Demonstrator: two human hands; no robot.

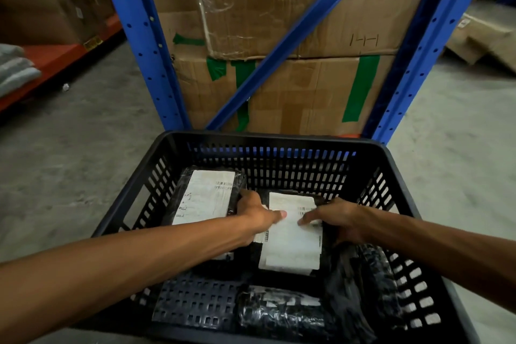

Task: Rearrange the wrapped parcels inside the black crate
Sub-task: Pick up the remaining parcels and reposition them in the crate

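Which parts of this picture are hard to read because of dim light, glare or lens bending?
Head view: the crate interior is dim, so the black wrap near the right wall loses detail; glare streaks the near parcel; the wide lens splays the blue uprights; both hands look slightly soft.
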